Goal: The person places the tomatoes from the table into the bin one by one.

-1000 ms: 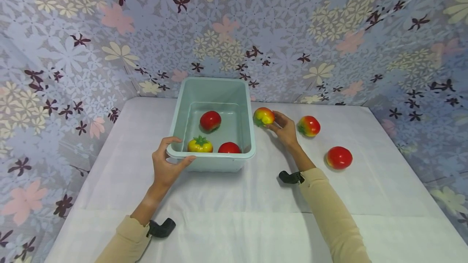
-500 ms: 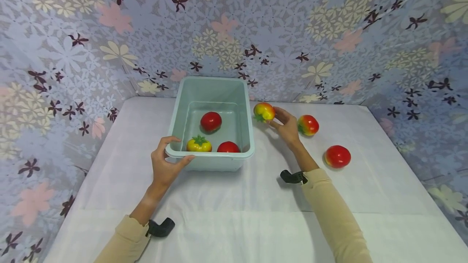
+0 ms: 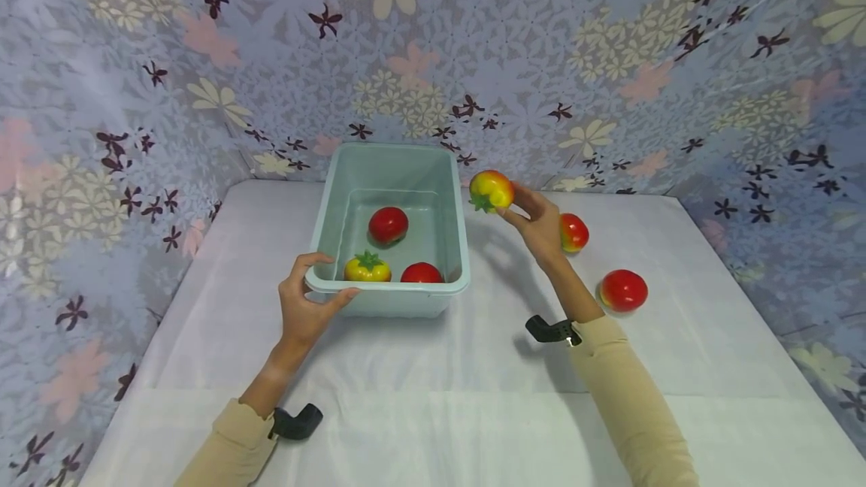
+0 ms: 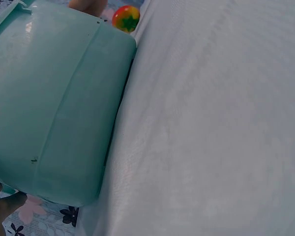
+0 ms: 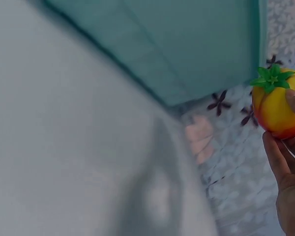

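Observation:
My left hand (image 3: 307, 310) grips the near left corner of a pale green plastic bin (image 3: 389, 300), thumb on the front and fingers over the left rim. In my right hand (image 3: 537, 230), raised above the table just right of the bin, is a yellow-and-red toy tomato (image 3: 492, 192) with a green leafy top. The right wrist view shows the thumb and fingertips pinching this tomato (image 5: 275, 105), close to the bin wall (image 5: 206, 44). Inside the bin lie a red tomato (image 3: 389, 225), a yellow tomato (image 3: 367, 270) and another red tomato (image 3: 422, 273), partly hidden by the front rim.
Two more tomatoes lie on the white-covered table (image 3: 473, 412) at the right: a red one (image 3: 574, 233) partly behind my right hand and another red one (image 3: 623, 291) nearer. A floral cloth backdrop (image 3: 406, 58) rises behind the table and along both sides.
My right hand has lifted the yellow-and-red tomato higher off the table beside the bin, its shadow now further away. My left hand stays on the bin's corner.

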The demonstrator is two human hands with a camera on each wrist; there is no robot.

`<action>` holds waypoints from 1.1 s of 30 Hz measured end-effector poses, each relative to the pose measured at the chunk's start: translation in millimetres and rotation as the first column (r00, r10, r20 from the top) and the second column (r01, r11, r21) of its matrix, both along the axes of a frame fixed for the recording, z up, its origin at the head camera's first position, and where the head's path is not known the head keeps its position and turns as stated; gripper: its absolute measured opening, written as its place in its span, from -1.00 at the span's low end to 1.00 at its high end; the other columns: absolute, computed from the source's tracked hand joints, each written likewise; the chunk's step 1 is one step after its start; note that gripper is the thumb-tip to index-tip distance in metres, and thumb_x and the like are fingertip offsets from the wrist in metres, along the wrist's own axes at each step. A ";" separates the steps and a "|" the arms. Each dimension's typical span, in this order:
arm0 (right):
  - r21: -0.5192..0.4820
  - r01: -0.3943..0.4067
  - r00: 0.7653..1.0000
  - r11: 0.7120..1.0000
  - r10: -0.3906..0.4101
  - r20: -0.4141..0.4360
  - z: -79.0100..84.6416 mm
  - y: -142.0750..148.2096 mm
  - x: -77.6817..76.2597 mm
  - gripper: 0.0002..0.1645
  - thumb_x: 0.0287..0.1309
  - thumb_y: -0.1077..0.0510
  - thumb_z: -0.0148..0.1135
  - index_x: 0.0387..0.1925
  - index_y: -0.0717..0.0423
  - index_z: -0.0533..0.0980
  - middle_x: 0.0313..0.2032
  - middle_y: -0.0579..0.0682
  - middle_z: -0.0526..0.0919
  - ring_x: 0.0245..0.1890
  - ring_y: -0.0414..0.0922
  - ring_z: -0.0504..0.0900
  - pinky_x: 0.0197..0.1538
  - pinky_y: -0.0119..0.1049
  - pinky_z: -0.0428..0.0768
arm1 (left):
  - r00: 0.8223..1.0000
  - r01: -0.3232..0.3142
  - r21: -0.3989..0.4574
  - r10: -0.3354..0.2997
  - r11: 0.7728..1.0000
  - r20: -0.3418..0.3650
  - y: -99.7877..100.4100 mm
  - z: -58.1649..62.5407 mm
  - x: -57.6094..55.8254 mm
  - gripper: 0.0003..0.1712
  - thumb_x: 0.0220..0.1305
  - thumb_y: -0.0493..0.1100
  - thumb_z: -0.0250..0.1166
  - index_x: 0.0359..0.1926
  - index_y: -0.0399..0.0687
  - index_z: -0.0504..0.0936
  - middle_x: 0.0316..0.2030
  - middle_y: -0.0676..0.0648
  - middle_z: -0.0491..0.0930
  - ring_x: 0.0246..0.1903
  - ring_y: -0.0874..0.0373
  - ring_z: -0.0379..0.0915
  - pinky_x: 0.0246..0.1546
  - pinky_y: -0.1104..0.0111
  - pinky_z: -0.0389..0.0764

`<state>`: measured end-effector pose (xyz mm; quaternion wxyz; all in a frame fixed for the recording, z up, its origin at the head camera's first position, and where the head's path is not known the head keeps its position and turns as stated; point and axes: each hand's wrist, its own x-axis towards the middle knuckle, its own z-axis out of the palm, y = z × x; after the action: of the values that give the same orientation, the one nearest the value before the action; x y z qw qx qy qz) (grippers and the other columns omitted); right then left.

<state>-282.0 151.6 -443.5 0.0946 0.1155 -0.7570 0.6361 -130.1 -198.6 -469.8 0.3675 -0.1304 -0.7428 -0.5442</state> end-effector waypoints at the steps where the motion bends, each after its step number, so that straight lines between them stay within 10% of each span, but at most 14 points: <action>1: -0.001 0.003 1.000 1.000 -0.003 -0.021 2.5 -1.8 2.4 -0.36 0.12 0.28 0.38 0.25 0.25 0.44 0.22 0.18 0.53 0.15 -0.07 0.56 0.06 -0.38 0.58 | 1.000 -0.001 -0.003 0.001 1.000 -0.006 -1.5 -3.1 -0.2 -0.10 -0.06 0.37 0.45 -0.15 -0.43 0.52 -0.22 -0.38 0.62 -0.34 -0.15 0.50 -0.37 0.65 0.49; 11: -0.078 -0.082 0.986 0.994 0.070 -0.149 24.0 -21.9 28.2 -0.42 0.16 0.32 0.32 0.23 0.27 0.44 0.22 0.13 0.54 0.15 -0.11 0.55 0.08 -0.36 0.57 | 0.998 0.021 0.013 -0.021 1.000 -0.051 -8.1 -19.3 3.1 -0.12 -0.05 0.37 0.44 -0.14 -0.41 0.54 -0.22 -0.38 0.63 -0.28 0.07 0.54 -0.38 0.66 0.48; 21: -0.134 -0.226 0.944 0.965 0.183 -0.274 28.9 -48.9 53.5 -0.42 0.11 0.50 0.26 0.21 0.41 0.41 0.13 0.01 0.60 0.11 -0.12 0.58 0.09 -0.31 0.58 | 0.996 0.031 -0.018 -0.032 0.999 -0.085 -13.0 -34.0 7.1 -0.11 -0.05 0.36 0.45 -0.14 -0.43 0.52 -0.22 -0.37 0.61 -0.29 -0.15 0.52 -0.35 0.66 0.50; 33: -0.066 -0.247 0.922 0.967 0.214 -0.322 15.3 -63.7 74.8 -0.38 0.08 0.51 0.27 0.22 0.42 0.39 0.21 0.31 0.50 0.13 -0.14 0.58 0.13 -0.26 0.56 | 0.992 0.056 -0.003 -0.056 0.998 -0.109 -13.7 -41.0 18.8 -0.08 -0.06 0.34 0.46 -0.16 -0.50 0.50 -0.24 -0.47 0.59 -0.26 0.03 0.52 -0.33 0.69 0.47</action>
<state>-207.2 87.9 -428.2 0.1435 0.2977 -0.6792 0.6553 -111.3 -212.3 -510.8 0.3919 -0.1808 -0.7178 -0.5464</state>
